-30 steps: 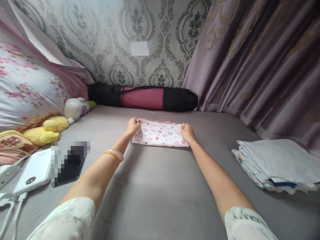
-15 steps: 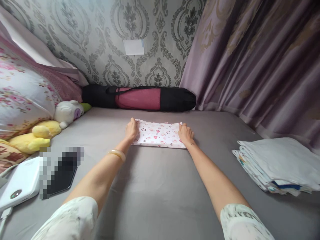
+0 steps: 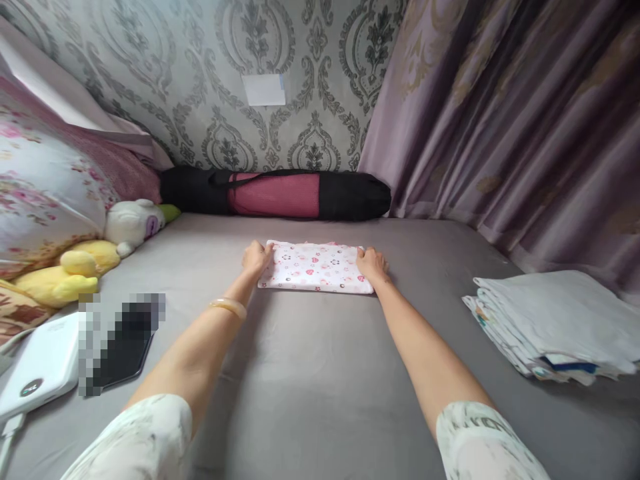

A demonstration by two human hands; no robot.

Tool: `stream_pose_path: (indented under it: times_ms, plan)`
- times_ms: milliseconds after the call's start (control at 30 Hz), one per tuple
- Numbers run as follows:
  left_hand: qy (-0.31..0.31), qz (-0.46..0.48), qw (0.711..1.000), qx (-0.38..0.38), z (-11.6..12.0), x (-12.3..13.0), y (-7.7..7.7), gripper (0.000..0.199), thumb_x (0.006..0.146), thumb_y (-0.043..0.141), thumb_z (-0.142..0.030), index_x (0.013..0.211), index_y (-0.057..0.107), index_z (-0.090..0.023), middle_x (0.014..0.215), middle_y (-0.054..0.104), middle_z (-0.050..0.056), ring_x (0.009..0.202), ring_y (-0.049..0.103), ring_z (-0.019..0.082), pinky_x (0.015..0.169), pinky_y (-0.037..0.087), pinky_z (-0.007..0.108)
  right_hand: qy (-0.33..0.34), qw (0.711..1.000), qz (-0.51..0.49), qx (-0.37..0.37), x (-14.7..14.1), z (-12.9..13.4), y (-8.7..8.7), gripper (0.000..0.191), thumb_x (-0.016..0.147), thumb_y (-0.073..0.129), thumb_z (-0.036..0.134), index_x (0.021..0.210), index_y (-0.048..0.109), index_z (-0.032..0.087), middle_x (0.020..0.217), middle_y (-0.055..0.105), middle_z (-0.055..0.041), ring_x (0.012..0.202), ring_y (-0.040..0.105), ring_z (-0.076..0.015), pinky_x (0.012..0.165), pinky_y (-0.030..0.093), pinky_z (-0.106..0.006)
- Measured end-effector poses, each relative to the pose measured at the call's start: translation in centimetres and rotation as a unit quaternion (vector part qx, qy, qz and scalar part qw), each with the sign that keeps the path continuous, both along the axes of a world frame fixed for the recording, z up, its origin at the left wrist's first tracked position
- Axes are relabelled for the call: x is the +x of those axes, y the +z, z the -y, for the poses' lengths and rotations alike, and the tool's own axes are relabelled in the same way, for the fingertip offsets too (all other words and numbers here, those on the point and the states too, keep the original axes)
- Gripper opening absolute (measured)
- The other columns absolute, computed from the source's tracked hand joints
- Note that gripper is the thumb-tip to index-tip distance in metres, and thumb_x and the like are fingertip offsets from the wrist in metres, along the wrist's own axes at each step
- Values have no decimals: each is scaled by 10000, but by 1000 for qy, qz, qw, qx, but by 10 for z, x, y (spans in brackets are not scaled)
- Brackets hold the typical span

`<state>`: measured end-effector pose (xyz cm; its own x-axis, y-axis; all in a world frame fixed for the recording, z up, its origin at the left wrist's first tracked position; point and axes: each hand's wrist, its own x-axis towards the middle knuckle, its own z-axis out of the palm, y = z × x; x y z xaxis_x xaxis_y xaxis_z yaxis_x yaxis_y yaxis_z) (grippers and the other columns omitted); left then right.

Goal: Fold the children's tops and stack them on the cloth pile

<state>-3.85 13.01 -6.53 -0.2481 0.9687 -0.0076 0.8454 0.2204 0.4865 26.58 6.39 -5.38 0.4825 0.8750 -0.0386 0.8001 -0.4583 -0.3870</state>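
Observation:
A folded white cloth (image 3: 315, 268) with pink and red hearts and small flowers lies flat on the grey bed sheet in the middle. At its left edge is my left hand (image 3: 256, 259), fingers curled and thumb on the cloth's far left corner. My right hand (image 3: 373, 263) pinches the opposite edge, with the thumb on top and the other fingers bent. Both forearms reach forward, and a pale bangle (image 3: 229, 307) circles the left one. The fingertips under the cloth are hidden.
On the right sits a stack of folded pale cloths (image 3: 565, 320). A black and maroon roll bag (image 3: 275, 195) lies along the wall. Leftward are plush toys (image 3: 75, 273), a floured-pattern pillow (image 3: 45, 180), a white power bank (image 3: 43, 363) with a cable, and a dark phone (image 3: 125, 350), partly pixelated.
My left hand has shifted slightly outward to the left along the cloth's edge. The cloth's left edge has moved slightly left, while my right hand has stayed almost in place.

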Motion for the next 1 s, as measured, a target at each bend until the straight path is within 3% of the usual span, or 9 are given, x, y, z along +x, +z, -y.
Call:
stream_pose_path:
  times_ms: [133, 233, 433, 733, 900, 1000]
  plan:
    - [-20, 26, 999, 2, 14, -10, -4, 342, 895, 495, -440, 1070, 563, -153, 1031, 689, 161, 1021, 647, 280, 820, 483, 342, 22, 999, -44, -3, 8, 8, -3, 479, 1008, 287, 422, 1213, 585, 108, 1168, 659, -195, 1113, 617, -288, 887, 458, -359]
    - [-53, 21, 998, 15, 37, -11, -7, 424, 911, 469, -426, 1223, 494, -139, 1070, 674, 153, 1052, 626, 283, 864, 478, 365, 49, 998, -20, 21, 3, 23, -7, 457, 999, 329, 388, 1313, 501, 105, 1264, 598, -196, 1163, 571, -275, 919, 431, -343]
    - [-172, -101, 977, 71, 74, 0, -9, 471, 953, 396, -378, 1369, 456, -165, 1118, 587, 171, 1088, 562, 291, 942, 432, 391, 82, 992, 91, 42, -22, 52, -9, 523, 998, 331, 393, 1474, 350, 179, 1287, 520, -187, 1178, 499, -314, 929, 390, -397]
    - [-189, -188, 962, 64, 80, -3, -14, 462, 988, 288, -412, 1352, 499, -221, 1185, 522, 152, 1095, 503, 284, 965, 386, 416, 88, 980, 169, 57, -26, 57, -22, 465, 985, 343, 377, 1385, 486, 187, 1258, 515, -174, 1137, 471, -316, 926, 375, -412]
    - [-190, -205, 959, 39, 81, -1, -1, 460, 976, 312, -445, 1287, 559, -212, 1223, 529, 165, 1130, 506, 315, 968, 390, 454, 89, 983, 160, 22, -28, 52, -10, 473, 978, 350, 373, 1357, 516, 144, 1271, 520, -206, 1157, 479, -333, 935, 370, -439]
    - [-198, -219, 951, 95, 81, 15, 6, 472, 981, 301, -438, 1274, 566, -179, 1381, 467, 179, 1292, 411, 336, 1056, 324, 486, 106, 978, 171, 59, -43, 46, -2, 506, 984, 322, 356, 1400, 471, 109, 1394, 458, -223, 1246, 429, -343, 1013, 311, -473]
